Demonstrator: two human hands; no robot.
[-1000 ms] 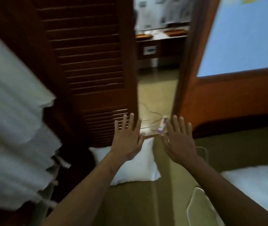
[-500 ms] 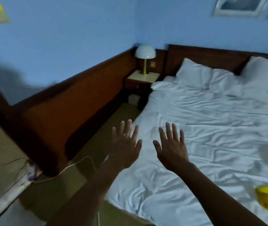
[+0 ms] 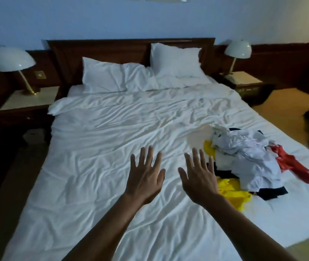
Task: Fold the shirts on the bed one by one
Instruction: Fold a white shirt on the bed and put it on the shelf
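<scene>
A heap of crumpled shirts point(image 3: 247, 157) lies on the right half of the bed point(image 3: 97, 147), with white, yellow, black and red cloth mixed together. A yellow shirt point(image 3: 232, 193) sticks out at the heap's near edge and a red one point(image 3: 296, 166) at its right. My left hand point(image 3: 144, 178) is held out over the wrinkled white sheet, fingers spread, holding nothing. Beside it my right hand point(image 3: 198, 179) is also spread and empty, its outer edge overlapping the heap's left side in the view.
Two white pillows point(image 3: 176, 61) lean against the dark wooden headboard point(image 3: 112, 51). A nightstand with a white dome lamp point(image 3: 11, 61) stands left of the bed, and another lamp point(image 3: 238, 48) on a nightstand stands to the right. Floor runs along both sides of the bed.
My view has swung right from a louvred door and the bed's left side to face the whole bed. The shirt heap has come fully into sight. Both hands stay spread and empty.
</scene>
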